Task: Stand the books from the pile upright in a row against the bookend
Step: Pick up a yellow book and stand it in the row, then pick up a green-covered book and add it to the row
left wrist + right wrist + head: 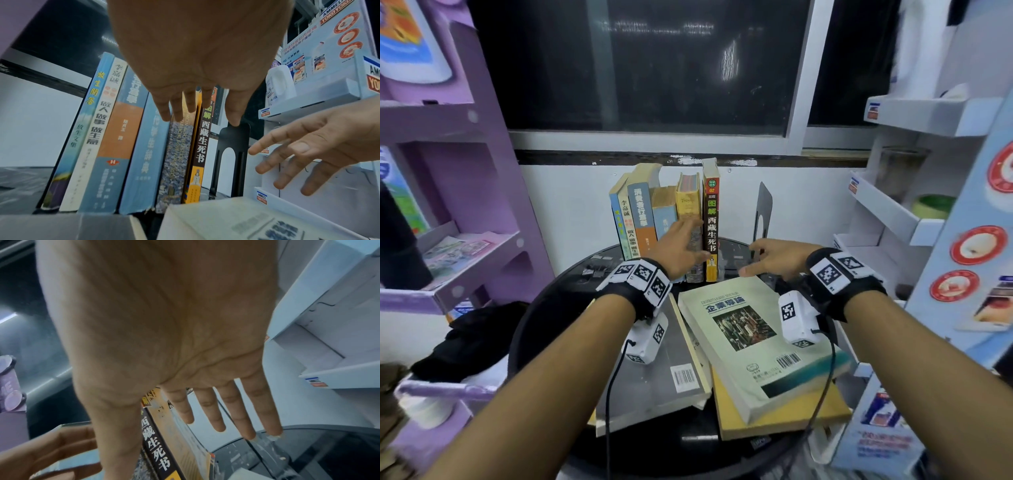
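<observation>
Several books stand upright at the back of the round black table (558, 301), leaning slightly; the rightmost is a dark-spined book (711, 226) (202, 146) (156, 447). A black metal bookend (763, 212) (232, 146) stands apart to its right, with a gap between. My left hand (681, 243) (201, 105) reaches the spines with straight fingers and holds nothing. My right hand (763, 257) (205, 410) hovers in the gap, fingers spread and empty. The pile lies in front: a pale green book (750, 339) on a yellow one (791, 418), and a grey book (654, 370).
A purple shelf unit (482, 205) stands at the left and a white display rack (893, 219) at the right, both close to the table. A black cloth (476, 342) lies at the left rim. Small binder clips (592, 267) sit left of the row. A dark window is behind.
</observation>
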`<control>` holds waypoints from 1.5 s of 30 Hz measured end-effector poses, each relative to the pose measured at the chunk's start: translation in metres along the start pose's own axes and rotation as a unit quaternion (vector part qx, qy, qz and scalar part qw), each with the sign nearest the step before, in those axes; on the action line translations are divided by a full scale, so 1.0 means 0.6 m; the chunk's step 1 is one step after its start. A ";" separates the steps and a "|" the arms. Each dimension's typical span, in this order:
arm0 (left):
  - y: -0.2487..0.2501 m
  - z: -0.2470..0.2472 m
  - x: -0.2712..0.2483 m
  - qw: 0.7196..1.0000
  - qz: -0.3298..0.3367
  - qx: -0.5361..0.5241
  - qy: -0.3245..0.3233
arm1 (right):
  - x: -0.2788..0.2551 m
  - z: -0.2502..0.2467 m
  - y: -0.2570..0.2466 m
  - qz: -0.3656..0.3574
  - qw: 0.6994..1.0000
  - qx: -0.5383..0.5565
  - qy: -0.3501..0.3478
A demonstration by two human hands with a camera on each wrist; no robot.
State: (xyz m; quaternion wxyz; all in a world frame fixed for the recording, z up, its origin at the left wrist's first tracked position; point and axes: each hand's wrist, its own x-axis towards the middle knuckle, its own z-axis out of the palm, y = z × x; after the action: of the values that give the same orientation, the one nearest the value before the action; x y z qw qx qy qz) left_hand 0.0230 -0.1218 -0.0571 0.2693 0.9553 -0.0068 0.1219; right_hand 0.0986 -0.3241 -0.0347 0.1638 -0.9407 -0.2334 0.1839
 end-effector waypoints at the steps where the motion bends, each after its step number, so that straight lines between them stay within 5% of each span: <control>1: 0.000 0.006 -0.003 1.000 -0.015 0.005 -0.025 | -0.002 0.005 0.004 0.011 1.000 -0.002 -0.012; 12: 0.001 0.060 -0.021 0.954 -0.162 0.005 -0.251 | -0.025 0.042 0.027 0.056 0.996 -0.030 -0.058; 22: 0.007 0.073 -0.016 0.947 -0.184 0.045 -0.261 | -0.035 0.048 0.032 0.068 0.996 -0.034 -0.056; 34: 0.010 0.066 -0.007 0.968 -0.188 -0.049 -0.159 | -0.019 0.036 0.035 0.064 0.997 -0.017 -0.050; 45: 0.028 0.017 0.005 0.950 -0.170 -0.261 0.007 | -0.033 0.004 0.004 0.068 0.989 0.110 0.065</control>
State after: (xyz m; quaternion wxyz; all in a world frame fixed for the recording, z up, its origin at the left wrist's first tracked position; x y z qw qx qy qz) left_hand 0.0271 -0.1413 -0.0564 0.5256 0.8381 0.1257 0.0747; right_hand 0.0821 -0.3353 -0.0325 0.2685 -0.9405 -0.1361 0.1576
